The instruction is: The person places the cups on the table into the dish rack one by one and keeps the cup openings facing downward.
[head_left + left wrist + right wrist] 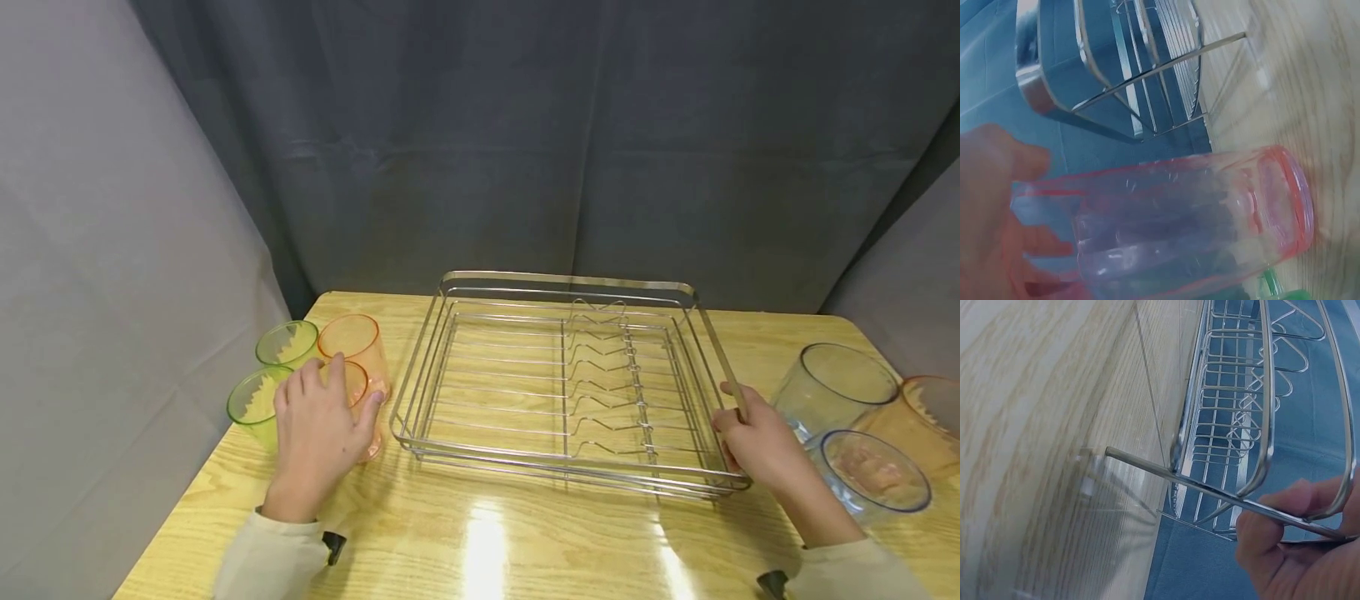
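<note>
Table [420, 542] lies under the wire rack [565, 392], whose right rail [720, 350] the right hand [761, 442] clamps, apparently to steady it; leftward stands the nearer orange cup [1185, 225], left hand [315, 433] about its rim, grip impossible to tell

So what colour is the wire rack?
The wire rack is silver; the head view shows it best.

Cream sleeves [272, 557], black wrist pieces [334, 547]
</note>
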Motion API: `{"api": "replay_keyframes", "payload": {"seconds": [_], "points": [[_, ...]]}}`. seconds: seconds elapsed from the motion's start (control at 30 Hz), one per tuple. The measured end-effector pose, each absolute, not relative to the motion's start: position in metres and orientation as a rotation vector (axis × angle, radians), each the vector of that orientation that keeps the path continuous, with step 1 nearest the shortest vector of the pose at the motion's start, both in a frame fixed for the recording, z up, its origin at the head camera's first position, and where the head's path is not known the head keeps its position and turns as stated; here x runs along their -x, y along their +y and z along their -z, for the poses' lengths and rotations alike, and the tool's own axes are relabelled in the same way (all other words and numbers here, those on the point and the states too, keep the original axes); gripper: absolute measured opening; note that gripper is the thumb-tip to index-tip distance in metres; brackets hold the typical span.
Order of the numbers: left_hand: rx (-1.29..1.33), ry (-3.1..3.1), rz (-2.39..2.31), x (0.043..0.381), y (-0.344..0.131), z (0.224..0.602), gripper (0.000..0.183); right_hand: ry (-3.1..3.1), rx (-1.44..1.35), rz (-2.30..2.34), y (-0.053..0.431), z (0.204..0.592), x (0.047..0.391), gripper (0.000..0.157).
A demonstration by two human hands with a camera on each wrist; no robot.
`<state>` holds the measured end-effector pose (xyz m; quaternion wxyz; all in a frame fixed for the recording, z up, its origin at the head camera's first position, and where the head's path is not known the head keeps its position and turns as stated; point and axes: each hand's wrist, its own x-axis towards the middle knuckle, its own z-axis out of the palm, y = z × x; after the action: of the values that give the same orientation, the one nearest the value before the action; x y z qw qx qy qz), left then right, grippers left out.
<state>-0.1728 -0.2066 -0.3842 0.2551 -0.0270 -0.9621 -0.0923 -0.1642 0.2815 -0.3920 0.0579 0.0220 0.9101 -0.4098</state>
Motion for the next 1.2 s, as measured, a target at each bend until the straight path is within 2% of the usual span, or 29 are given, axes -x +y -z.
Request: {"api": "replay_keyframes", "payload": {"seconds": [0.5, 1.2], "points": [[0.119, -2.529, 0.190, 0.1768, -0.2027, 0.3866, 0.069, 2.782, -0.054, 1.198, 0.2818, 0.3931, 0.1641, 0.061], [0.241, -2.608, 0.207, 0.1766, -0.1963, 0.3837, 0.057, 2.790, -0.051, 1.200, 0.2817, 0.3910, 0.1627, 0.053]]}}
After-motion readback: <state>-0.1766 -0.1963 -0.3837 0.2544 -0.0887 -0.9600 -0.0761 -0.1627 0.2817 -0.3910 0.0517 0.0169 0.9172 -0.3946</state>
